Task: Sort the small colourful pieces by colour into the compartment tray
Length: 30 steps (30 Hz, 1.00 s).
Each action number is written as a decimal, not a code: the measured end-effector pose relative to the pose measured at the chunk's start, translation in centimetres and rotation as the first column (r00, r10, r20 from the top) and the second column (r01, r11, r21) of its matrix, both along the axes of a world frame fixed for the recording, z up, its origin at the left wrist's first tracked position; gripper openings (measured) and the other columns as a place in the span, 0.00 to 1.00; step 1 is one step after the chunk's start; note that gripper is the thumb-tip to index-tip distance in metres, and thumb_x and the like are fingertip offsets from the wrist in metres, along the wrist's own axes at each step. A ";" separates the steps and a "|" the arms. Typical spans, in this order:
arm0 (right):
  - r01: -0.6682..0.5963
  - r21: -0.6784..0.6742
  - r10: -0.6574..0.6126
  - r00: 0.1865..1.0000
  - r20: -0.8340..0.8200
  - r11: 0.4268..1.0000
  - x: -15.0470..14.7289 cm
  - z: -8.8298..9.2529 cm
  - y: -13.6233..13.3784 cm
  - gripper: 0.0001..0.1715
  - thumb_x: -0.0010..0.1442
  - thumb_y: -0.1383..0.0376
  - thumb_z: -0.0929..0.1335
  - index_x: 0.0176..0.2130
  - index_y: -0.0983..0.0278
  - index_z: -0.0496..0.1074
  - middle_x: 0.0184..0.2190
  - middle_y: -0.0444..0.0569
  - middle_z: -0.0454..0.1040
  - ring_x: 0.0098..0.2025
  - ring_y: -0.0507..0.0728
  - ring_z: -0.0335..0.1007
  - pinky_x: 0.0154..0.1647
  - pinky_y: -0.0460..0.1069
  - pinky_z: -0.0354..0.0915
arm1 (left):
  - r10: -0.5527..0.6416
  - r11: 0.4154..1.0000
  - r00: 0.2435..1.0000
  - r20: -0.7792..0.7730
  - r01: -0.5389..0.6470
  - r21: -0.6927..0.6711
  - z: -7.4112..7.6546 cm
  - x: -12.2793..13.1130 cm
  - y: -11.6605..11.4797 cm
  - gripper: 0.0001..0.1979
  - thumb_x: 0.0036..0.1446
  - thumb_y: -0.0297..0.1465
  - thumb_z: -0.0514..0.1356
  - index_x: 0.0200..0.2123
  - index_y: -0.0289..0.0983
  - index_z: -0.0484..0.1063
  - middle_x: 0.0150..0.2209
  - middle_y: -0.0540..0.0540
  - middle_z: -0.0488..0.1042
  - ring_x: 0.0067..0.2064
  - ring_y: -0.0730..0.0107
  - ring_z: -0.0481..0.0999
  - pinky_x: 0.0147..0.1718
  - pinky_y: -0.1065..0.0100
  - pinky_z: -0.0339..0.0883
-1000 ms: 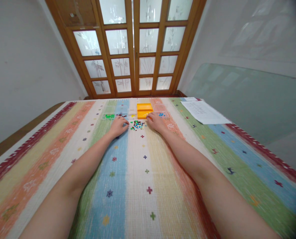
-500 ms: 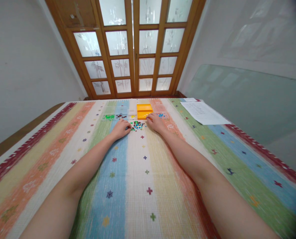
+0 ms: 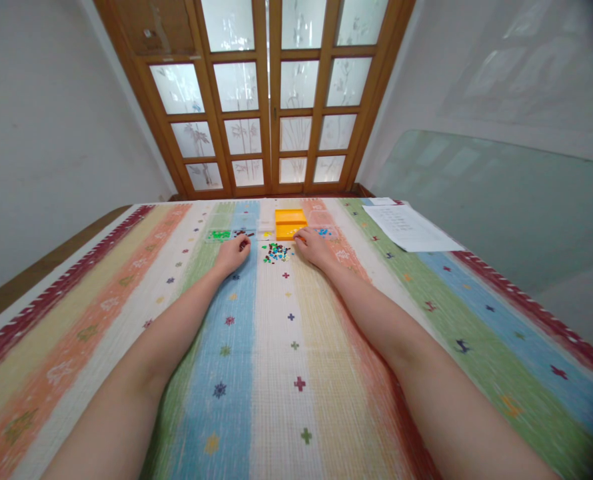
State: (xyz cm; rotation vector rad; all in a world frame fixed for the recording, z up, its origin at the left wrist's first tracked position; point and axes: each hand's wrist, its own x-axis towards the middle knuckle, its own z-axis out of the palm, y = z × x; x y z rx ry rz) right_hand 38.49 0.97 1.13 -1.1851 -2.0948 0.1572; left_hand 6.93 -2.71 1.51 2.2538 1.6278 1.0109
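A small pile of tiny coloured pieces (image 3: 275,251) lies on the striped cloth (image 3: 286,347) far ahead of me. My left hand (image 3: 231,254) is just left of the pile, its fingertips pinched on what looks like a small dark piece, close to a clear tray of dark pieces (image 3: 242,233). My right hand (image 3: 314,247) rests to the right of the pile with fingers curled. Its fingertips touch the near edge of an orange tray (image 3: 289,223); what they hold is too small to make out.
Clear trays stand in a row behind the pile: green pieces (image 3: 220,234), yellow pieces (image 3: 265,234) and blue pieces (image 3: 323,231). A printed sheet of paper (image 3: 409,227) lies at the far right. A wooden glazed door (image 3: 271,100) stands beyond the cloth.
My left hand has drawn back from the pile, moving left and away toward the tray of dark pieces. My right hand has hardly moved.
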 end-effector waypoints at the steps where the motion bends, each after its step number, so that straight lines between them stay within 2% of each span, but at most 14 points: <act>1: 0.001 0.000 -0.001 1.000 0.001 1.000 0.0 0.0 0.0 0.12 0.68 0.70 0.65 0.44 0.64 0.79 0.46 0.55 0.79 0.49 0.62 0.72 0.53 0.54 0.67 | 0.038 0.999 0.997 0.064 -0.038 -0.006 -0.1 -0.5 0.3 0.07 0.61 0.32 0.58 0.40 0.40 0.76 0.33 0.47 0.80 0.35 0.62 0.77 0.38 0.63 0.68; 6: -0.005 -0.007 0.005 1.000 0.007 1.000 0.0 -0.1 0.1 0.13 0.68 0.69 0.65 0.44 0.64 0.80 0.46 0.56 0.79 0.49 0.62 0.72 0.53 0.55 0.67 | 0.207 0.978 0.903 0.375 -0.181 -0.104 -0.7 -2.7 1.7 0.08 0.59 0.32 0.59 0.40 0.39 0.75 0.30 0.48 0.79 0.31 0.66 0.78 0.34 0.67 0.69; 10: -0.002 -0.008 0.003 1.000 0.010 1.000 -0.1 0.0 0.0 0.13 0.68 0.69 0.65 0.44 0.64 0.80 0.46 0.56 0.79 0.48 0.62 0.72 0.53 0.54 0.66 | 0.321 0.947 0.742 0.588 -0.270 -0.176 -0.7 -4.2 2.6 0.11 0.56 0.32 0.59 0.42 0.36 0.75 0.35 0.45 0.81 0.29 0.69 0.76 0.30 0.70 0.69; 13: -0.001 -0.011 0.001 1.000 0.013 1.000 -0.1 0.0 0.0 0.12 0.68 0.68 0.65 0.44 0.64 0.80 0.45 0.55 0.79 0.48 0.61 0.72 0.52 0.54 0.66 | 0.361 0.930 0.647 0.672 -0.301 -0.209 -0.6 -5.0 2.9 0.17 0.55 0.32 0.59 0.47 0.34 0.75 0.41 0.42 0.83 0.25 0.74 0.73 0.25 0.72 0.66; 15: -0.001 -0.013 0.002 1.000 0.015 1.000 0.0 0.0 0.1 0.12 0.69 0.68 0.65 0.43 0.64 0.80 0.45 0.55 0.79 0.48 0.61 0.72 0.52 0.54 0.66 | 0.381 0.921 0.627 0.679 -0.323 -0.219 -0.6 -5.3 3.0 0.21 0.55 0.33 0.59 0.52 0.34 0.75 0.44 0.41 0.83 0.24 0.77 0.71 0.23 0.74 0.64; 18: -0.002 -0.011 0.002 1.000 0.014 1.000 0.1 0.0 0.1 0.13 0.69 0.68 0.65 0.44 0.64 0.80 0.45 0.55 0.79 0.48 0.62 0.72 0.52 0.54 0.66 | 0.395 0.914 0.636 0.663 -0.343 -0.215 -0.7 -5.4 2.9 0.25 0.57 0.33 0.58 0.58 0.34 0.74 0.47 0.41 0.83 0.22 0.78 0.69 0.22 0.74 0.63; 21: -0.007 -0.001 0.007 1.000 0.029 1.000 0.1 0.2 -0.1 0.13 0.69 0.68 0.65 0.44 0.64 0.80 0.45 0.56 0.79 0.48 0.62 0.71 0.53 0.55 0.67 | 0.361 0.929 0.684 0.634 -0.319 -0.185 -0.9 -5.3 2.9 0.25 0.59 0.33 0.57 0.59 0.34 0.74 0.50 0.40 0.83 0.22 0.78 0.68 0.25 0.73 0.66; 26: -0.087 0.031 0.084 0.992 0.096 0.996 -1.4 0.7 -1.0 0.13 0.71 0.67 0.64 0.45 0.62 0.80 0.46 0.55 0.78 0.51 0.62 0.70 0.55 0.55 0.65 | 0.296 0.955 0.832 0.470 -0.267 -0.128 -0.9 -4.7 2.4 0.20 0.61 0.33 0.57 0.55 0.36 0.77 0.49 0.41 0.83 0.26 0.72 0.73 0.34 0.65 0.74; 30: -0.217 0.049 0.202 0.955 0.217 0.975 -3.2 1.1 -2.2 0.14 0.73 0.64 0.65 0.45 0.60 0.80 0.48 0.55 0.78 0.51 0.61 0.69 0.56 0.55 0.64 | 0.159 0.987 0.959 0.235 -0.161 -0.013 -0.6 -3.1 1.6 0.17 0.63 0.31 0.57 0.51 0.39 0.81 0.47 0.44 0.84 0.36 0.63 0.79 0.46 0.60 0.74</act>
